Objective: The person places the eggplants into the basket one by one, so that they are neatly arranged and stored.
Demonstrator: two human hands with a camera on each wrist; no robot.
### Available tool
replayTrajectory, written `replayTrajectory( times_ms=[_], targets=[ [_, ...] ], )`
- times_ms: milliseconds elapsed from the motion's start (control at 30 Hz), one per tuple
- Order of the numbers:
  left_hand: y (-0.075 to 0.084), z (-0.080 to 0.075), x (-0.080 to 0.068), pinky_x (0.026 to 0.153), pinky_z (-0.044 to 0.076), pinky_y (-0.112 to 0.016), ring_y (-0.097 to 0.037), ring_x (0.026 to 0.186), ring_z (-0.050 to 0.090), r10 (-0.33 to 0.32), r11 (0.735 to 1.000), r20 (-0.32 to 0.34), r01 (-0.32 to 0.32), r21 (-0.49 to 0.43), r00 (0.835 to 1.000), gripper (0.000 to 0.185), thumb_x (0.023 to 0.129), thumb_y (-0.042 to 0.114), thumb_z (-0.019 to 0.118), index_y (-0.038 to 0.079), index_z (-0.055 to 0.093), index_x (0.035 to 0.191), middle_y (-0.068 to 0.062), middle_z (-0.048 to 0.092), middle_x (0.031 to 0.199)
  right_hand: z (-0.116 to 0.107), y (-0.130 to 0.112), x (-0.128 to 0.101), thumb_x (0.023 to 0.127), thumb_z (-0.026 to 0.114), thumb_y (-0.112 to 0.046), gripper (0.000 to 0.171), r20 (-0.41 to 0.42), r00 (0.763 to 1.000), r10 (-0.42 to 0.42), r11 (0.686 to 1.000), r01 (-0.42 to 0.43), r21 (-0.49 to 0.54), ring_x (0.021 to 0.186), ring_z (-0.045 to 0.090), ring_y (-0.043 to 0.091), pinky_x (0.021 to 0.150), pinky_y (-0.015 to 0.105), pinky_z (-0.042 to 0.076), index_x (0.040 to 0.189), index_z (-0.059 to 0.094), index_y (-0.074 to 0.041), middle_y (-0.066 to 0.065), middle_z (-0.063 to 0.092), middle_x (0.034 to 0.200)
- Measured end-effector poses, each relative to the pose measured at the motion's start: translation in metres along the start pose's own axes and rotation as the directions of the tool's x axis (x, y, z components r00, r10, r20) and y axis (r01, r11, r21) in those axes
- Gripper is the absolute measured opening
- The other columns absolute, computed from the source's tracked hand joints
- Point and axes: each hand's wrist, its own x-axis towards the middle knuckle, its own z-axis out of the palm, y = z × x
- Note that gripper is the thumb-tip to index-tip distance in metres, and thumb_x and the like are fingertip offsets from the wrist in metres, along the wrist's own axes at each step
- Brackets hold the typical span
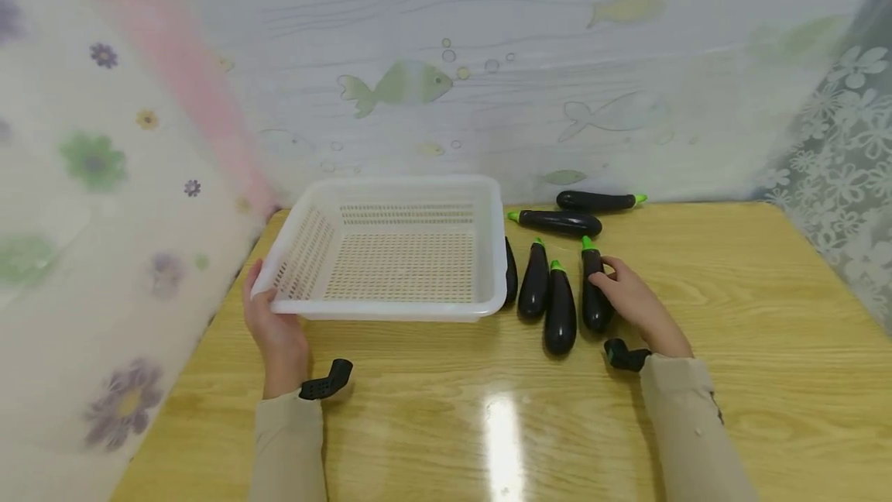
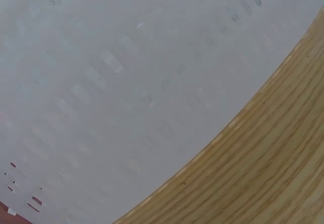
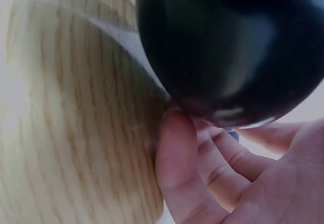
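A white perforated basket (image 1: 390, 308) sits at the table's back left. My left hand (image 1: 275, 324) grips its front-left corner, and the left wrist view is filled by the basket's wall (image 2: 126, 82). To its right lies a row of dark eggplants with green caps. My right hand (image 1: 630, 297) curls round the rightmost eggplant (image 1: 592, 266) of the row. In the right wrist view that eggplant (image 3: 228, 47) fills the top, with my fingers (image 3: 182, 158) under it. Beside it lie a second eggplant (image 1: 560, 308) and a third eggplant (image 1: 534, 281).
Another eggplant (image 1: 511, 269) lies against the basket's right wall. Two more eggplants (image 1: 557, 221) (image 1: 599, 201) lie crosswise near the back wall. The wooden table (image 1: 766, 316) is bordered by patterned curtains at the left, back and right.
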Motion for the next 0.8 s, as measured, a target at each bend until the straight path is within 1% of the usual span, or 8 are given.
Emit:
replayTrajectory(
  times_ms=[167, 233, 333, 400, 467, 633, 733, 800],
  targets=[
    [0.003, -0.002, 0.004, 0.096, 0.030, -0.038, -0.030, 0.119, 0.037, 0.022, 0.997, -0.019, -0.024, -0.075, 1.000, 0.045, 0.084, 0.002, 0.031, 0.005, 0.044, 0.127, -0.014, 0.040, 0.132, 0.000, 0.001, 0.000, 0.092, 0.035, -0.045, 0.072, -0.009, 1.000, -0.002, 0.999, 0.002, 0.034, 0.121, 0.029, 0.041, 0.094, 0.053, 0.028, 0.142, 0.005, -0.002, 0.028, 0.023, 0.137],
    [0.002, -0.005, 0.004, 0.094, 0.032, -0.038, -0.031, 0.119, 0.037, 0.041, 0.996, -0.029, -0.043, -0.084, 0.999, 0.045, 0.084, 0.002, 0.032, 0.004, 0.044, 0.127, -0.015, 0.040, 0.132, -0.001, 0.002, 0.000, 0.092, 0.035, -0.046, 0.074, -0.014, 1.000, -0.001, 0.999, 0.002, 0.039, 0.122, 0.029, 0.042, 0.093, 0.052, 0.030, 0.142, 0.003, -0.002, 0.030, 0.022, 0.138],
    [0.001, -0.011, 0.006, 0.092, 0.033, -0.038, -0.031, 0.117, 0.040, 0.061, 0.994, -0.045, -0.065, -0.087, 0.997, 0.044, 0.085, 0.003, 0.034, 0.005, 0.045, 0.128, -0.016, 0.041, 0.131, -0.003, 0.003, 0.002, 0.091, 0.037, -0.048, 0.077, -0.044, 0.999, -0.019, 0.999, 0.022, 0.049, 0.115, 0.036, 0.041, 0.088, 0.049, 0.035, 0.142, 0.002, -0.002, 0.030, 0.025, 0.135],
    [0.000, -0.014, 0.006, 0.092, 0.034, -0.039, -0.031, 0.118, 0.039, 0.067, 0.994, -0.031, -0.070, -0.082, 0.997, 0.044, 0.086, 0.005, 0.036, 0.006, 0.044, 0.129, -0.016, 0.040, 0.132, -0.004, 0.004, 0.004, 0.090, 0.037, -0.049, 0.078, -0.067, 0.997, -0.027, 0.998, 0.030, 0.051, 0.106, 0.042, 0.039, 0.082, 0.045, 0.038, 0.142, 0.003, -0.002, 0.030, 0.029, 0.132],
    [-0.001, -0.016, 0.006, 0.093, 0.033, -0.040, -0.031, 0.119, 0.037, 0.065, 0.994, -0.006, -0.066, -0.091, 0.998, 0.044, 0.086, 0.007, 0.037, 0.008, 0.043, 0.130, -0.016, 0.039, 0.133, -0.005, 0.005, 0.003, 0.090, 0.037, -0.050, 0.079, -0.087, 0.996, -0.022, 0.998, 0.026, 0.049, 0.102, 0.044, 0.037, 0.080, 0.044, 0.039, 0.142, 0.002, -0.002, 0.030, 0.031, 0.129],
    [-0.004, -0.016, 0.001, 0.094, 0.027, -0.042, -0.032, 0.122, 0.032, 0.057, 0.995, 0.047, -0.052, -0.088, 0.997, 0.048, 0.086, 0.012, 0.039, 0.010, 0.037, 0.134, -0.015, 0.036, 0.135, -0.006, 0.004, -0.007, 0.091, 0.033, -0.050, 0.077, -0.128, 0.992, -0.001, 1.000, 0.005, 0.030, 0.110, 0.041, 0.041, 0.085, 0.050, 0.037, 0.142, -0.004, -0.005, 0.032, 0.031, 0.129],
    [-0.004, -0.016, 0.001, 0.094, 0.027, -0.042, -0.032, 0.122, 0.030, 0.053, 0.995, 0.069, -0.047, -0.083, 0.996, 0.050, 0.086, 0.015, 0.040, 0.010, 0.033, 0.136, -0.015, 0.035, 0.135, -0.006, 0.000, -0.010, 0.091, 0.030, -0.050, 0.075, -0.172, 0.985, -0.021, 0.999, 0.026, 0.028, 0.107, 0.042, 0.041, 0.081, 0.051, 0.038, 0.143, -0.004, -0.008, 0.031, 0.032, 0.126],
    [-0.005, -0.016, 0.002, 0.094, 0.027, -0.041, -0.032, 0.122, 0.030, 0.050, 0.995, 0.079, -0.042, -0.095, 0.996, 0.051, 0.087, 0.017, 0.040, 0.010, 0.031, 0.137, -0.015, 0.035, 0.135, -0.004, -0.004, -0.010, 0.091, 0.029, -0.050, 0.073, -0.199, 0.980, -0.029, 0.999, 0.037, 0.036, 0.104, 0.043, 0.040, 0.077, 0.048, 0.040, 0.143, -0.004, -0.010, 0.029, 0.032, 0.125]
  ],
)
